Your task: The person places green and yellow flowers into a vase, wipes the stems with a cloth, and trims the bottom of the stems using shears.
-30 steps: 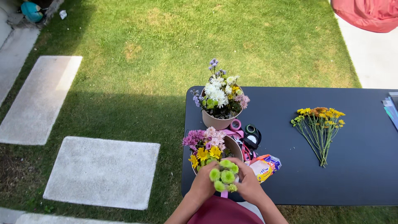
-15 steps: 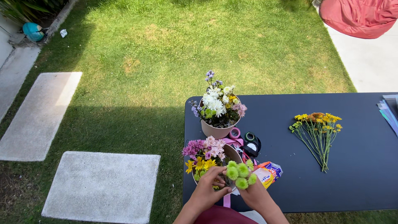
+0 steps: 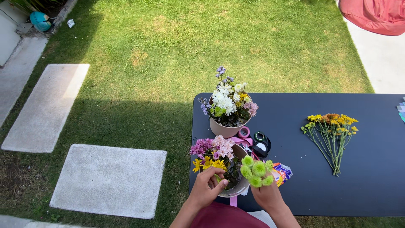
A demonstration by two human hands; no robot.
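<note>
My right hand (image 3: 265,196) holds a small bunch of green button flowers (image 3: 255,170) over the right rim of a near pot (image 3: 237,188). That pot holds pink, purple and yellow flowers (image 3: 213,153). My left hand (image 3: 207,188) rests on the pot's front left, fingers curled among the stems. Behind it stands a pink pot (image 3: 223,128) full of white and lilac flowers (image 3: 225,101). Both pots sit at the left end of a dark table (image 3: 371,185).
A loose bunch of yellow flowers (image 3: 331,135) lies on the table's right half. Pink scissors (image 3: 244,135), tape rolls (image 3: 260,143) and a coloured packet (image 3: 282,172) lie beside the pots. Grass (image 3: 177,50) and stone slabs (image 3: 109,179) surround the table.
The green flowers have shifted from the front middle of the near pot to its right rim. My left hand has moved onto the pot's front left.
</note>
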